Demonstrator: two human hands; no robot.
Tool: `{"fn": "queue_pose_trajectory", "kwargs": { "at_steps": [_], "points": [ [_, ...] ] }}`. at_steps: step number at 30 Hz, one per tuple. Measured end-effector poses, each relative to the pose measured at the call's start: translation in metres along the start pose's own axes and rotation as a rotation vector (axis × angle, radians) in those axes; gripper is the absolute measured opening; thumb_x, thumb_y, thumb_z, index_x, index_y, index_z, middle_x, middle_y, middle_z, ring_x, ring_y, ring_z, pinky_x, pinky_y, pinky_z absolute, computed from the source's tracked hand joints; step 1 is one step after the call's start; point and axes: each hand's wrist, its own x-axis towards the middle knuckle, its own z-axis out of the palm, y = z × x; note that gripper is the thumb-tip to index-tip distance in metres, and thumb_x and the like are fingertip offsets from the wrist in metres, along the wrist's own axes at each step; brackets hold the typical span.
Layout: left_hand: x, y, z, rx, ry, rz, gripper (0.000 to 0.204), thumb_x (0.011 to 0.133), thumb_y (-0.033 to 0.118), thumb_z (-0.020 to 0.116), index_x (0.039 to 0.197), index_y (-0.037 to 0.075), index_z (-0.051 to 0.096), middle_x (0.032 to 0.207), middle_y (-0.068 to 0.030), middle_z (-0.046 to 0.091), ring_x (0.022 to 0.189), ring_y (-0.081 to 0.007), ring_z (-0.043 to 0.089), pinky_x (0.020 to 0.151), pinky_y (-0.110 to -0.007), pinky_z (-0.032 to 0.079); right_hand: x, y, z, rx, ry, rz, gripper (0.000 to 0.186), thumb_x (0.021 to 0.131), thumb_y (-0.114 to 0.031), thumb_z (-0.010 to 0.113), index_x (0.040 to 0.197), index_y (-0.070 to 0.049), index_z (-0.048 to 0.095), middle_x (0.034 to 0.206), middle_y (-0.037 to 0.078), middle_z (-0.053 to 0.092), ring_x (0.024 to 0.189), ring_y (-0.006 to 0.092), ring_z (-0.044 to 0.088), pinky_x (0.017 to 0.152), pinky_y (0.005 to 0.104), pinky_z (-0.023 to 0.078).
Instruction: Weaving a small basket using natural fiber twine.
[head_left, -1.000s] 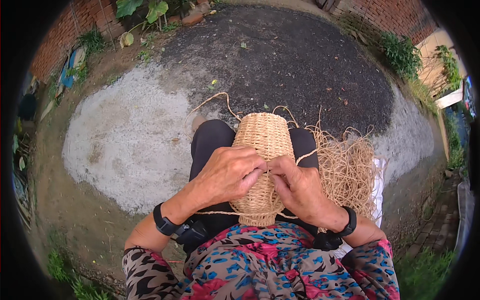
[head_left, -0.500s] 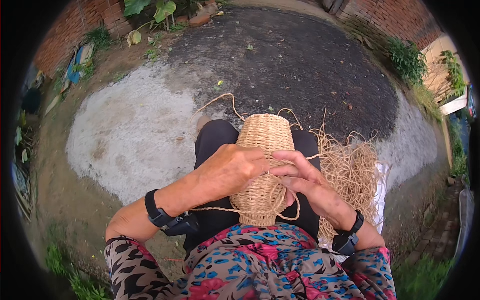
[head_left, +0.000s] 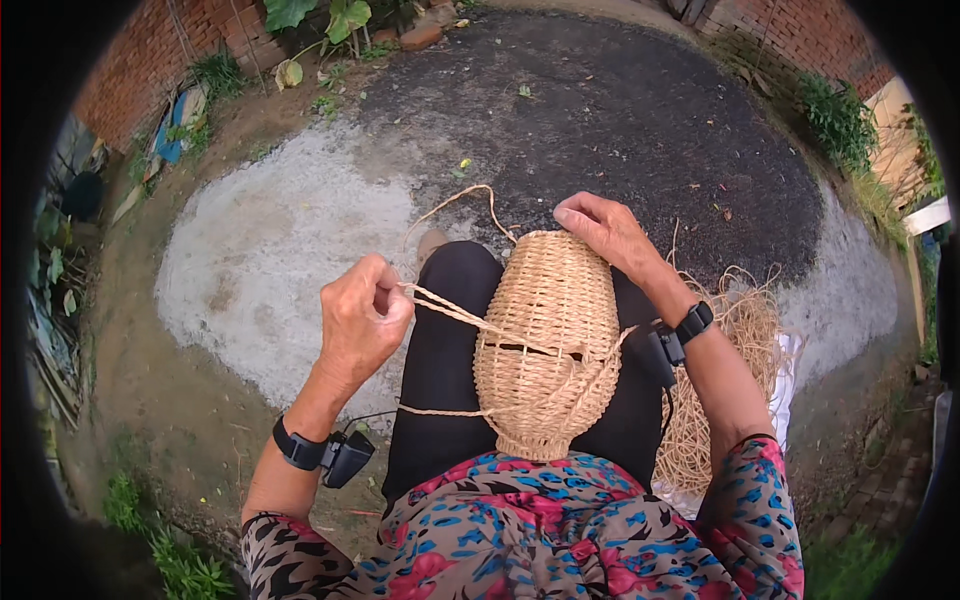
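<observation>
A tan woven basket [head_left: 550, 290], shaped like a vase, lies across my lap with its narrow end toward me. A dark slit runs across its middle, between the woven rows. My left hand [head_left: 362, 312] is closed in a pinch on twisted straw cord [head_left: 445, 305], whose strands stretch taut from the basket beside the slit. At the basket's far right end, my right hand [head_left: 608, 236] grips around the rim, its other fingers partly hidden. Another loose cord [head_left: 440, 411] leaves the near part of the basket to the left.
A big tangled heap of straw cord [head_left: 740, 350] lies on a white sheet [head_left: 785, 385] right of my leg. Dark gravel [head_left: 620, 130] and a pale grey patch [head_left: 280, 230] cover the ground ahead. Brick walls [head_left: 140, 90] and plants [head_left: 835, 125] edge the yard.
My hands have parted from the basket's middle. The left has drawn cord out to the left; the right has moved to the far rim. The slit now shows.
</observation>
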Motion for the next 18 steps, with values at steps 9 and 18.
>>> {"fn": "queue_pose_trajectory", "kwargs": {
  "at_steps": [9,18],
  "points": [
    [-0.017,-0.074,-0.031,0.051,0.017,-0.390,0.045,0.070,-0.006,0.060,0.112,0.008,0.059,0.097,-0.0101,0.062,0.081,-0.0232,0.063,0.072,-0.035,0.051,-0.009,-0.015,0.012,0.007,-0.149,0.044,0.048,0.091,-0.049,0.059,0.088,-0.003,0.071,0.079,0.012,0.068,0.072,0.0197,0.064,0.069,0.0361,0.050],
    [-0.039,0.067,0.002,0.035,-0.110,0.400,0.020,0.066,-0.001,0.077,0.082,0.006,0.068,0.081,-0.0043,0.064,0.073,-0.0211,0.061,0.064,-0.035,0.048,-0.028,-0.036,0.003,-0.062,-0.007,-0.032,0.048,0.089,-0.046,0.059,0.090,0.001,0.072,0.075,0.018,0.069,0.069,0.0253,0.067,0.068,0.0388,0.051]
  ]
}}
